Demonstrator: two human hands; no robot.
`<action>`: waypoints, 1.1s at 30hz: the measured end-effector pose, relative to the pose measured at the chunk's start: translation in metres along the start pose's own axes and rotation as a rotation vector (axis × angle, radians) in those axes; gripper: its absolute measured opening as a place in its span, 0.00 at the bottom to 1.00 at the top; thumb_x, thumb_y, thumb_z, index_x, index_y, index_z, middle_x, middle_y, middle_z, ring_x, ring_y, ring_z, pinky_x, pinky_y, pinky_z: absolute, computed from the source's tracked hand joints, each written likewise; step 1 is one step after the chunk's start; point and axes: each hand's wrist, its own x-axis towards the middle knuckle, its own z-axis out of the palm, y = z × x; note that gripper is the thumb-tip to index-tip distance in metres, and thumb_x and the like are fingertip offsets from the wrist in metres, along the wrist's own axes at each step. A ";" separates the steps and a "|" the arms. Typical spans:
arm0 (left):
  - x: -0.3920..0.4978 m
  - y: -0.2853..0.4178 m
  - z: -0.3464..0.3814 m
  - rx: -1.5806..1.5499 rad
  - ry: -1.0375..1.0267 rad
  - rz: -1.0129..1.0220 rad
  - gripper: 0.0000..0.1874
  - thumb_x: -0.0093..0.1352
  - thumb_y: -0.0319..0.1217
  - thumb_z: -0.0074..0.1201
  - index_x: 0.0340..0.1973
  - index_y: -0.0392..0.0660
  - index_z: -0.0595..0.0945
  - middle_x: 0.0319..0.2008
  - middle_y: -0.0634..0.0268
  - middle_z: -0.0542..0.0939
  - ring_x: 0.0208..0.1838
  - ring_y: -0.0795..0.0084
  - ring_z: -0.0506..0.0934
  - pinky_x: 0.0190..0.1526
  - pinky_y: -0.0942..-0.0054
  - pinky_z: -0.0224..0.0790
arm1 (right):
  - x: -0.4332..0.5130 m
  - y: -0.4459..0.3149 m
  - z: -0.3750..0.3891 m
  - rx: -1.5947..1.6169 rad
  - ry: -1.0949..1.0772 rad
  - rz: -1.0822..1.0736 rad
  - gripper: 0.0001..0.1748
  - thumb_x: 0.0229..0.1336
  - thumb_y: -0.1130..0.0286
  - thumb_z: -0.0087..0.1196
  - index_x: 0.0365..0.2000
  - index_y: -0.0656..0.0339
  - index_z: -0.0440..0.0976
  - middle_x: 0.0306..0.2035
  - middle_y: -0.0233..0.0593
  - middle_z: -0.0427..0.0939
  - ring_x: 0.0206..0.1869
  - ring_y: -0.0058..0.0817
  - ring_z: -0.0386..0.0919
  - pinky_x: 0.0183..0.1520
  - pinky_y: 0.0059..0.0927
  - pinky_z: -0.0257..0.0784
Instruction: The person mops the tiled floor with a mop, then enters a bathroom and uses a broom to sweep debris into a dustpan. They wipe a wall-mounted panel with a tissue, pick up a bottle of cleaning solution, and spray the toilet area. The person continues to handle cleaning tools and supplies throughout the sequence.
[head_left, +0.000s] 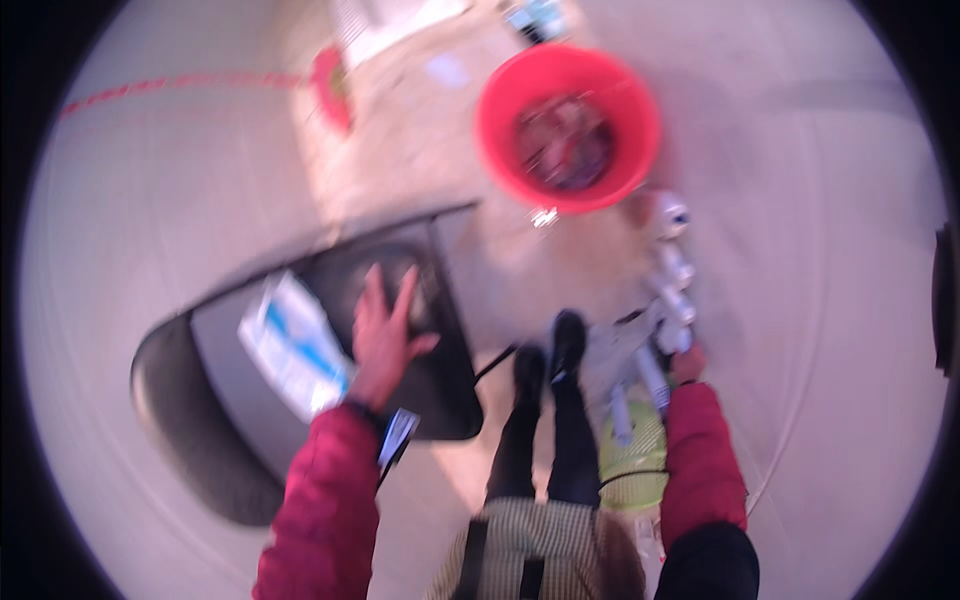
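Note:
My left hand is spread over the black seat of a folding chair, its fingers apart and nothing held. Beside its wrist lies a white and blue plastic package on the chair. On the other side, my right hand reaches down at a row of white cylindrical items along the wall. The hand meets the nearest of them, but blur hides whether the fingers grip it. Below it stands a light green perforated basket with white tubes sticking up from it.
A red plastic tub with blurred, dark contents stands ahead on the floor. Further left is a red round object, near a white panel. Pale walls rise at both sides. My shoes are between the chair and the basket.

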 end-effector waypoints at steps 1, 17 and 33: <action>-0.003 -0.001 0.000 0.070 -0.023 -0.034 0.52 0.47 0.41 0.68 0.65 0.63 0.56 0.67 0.46 0.47 0.60 0.43 0.61 0.57 0.54 0.59 | 0.003 0.004 0.001 0.062 -0.027 -0.037 0.19 0.40 0.64 0.63 0.32 0.64 0.71 0.31 0.51 0.75 0.36 0.52 0.74 0.38 0.49 0.68; 0.000 -0.016 0.020 0.193 -0.044 0.020 0.59 0.45 0.45 0.68 0.67 0.68 0.48 0.67 0.43 0.45 0.60 0.41 0.59 0.58 0.53 0.59 | -0.072 -0.042 -0.032 0.750 -0.135 0.495 0.13 0.48 0.70 0.59 0.34 0.68 0.76 0.27 0.42 0.79 0.28 0.28 0.78 0.32 0.27 0.73; -0.014 -0.038 0.038 0.056 -0.197 0.259 0.50 0.53 0.39 0.65 0.67 0.58 0.52 0.63 0.28 0.46 0.65 0.34 0.51 0.65 0.52 0.45 | -0.298 -0.079 -0.150 0.877 0.057 0.289 0.22 0.45 0.68 0.62 0.44 0.64 0.74 0.33 0.47 0.79 0.31 0.31 0.79 0.35 0.30 0.74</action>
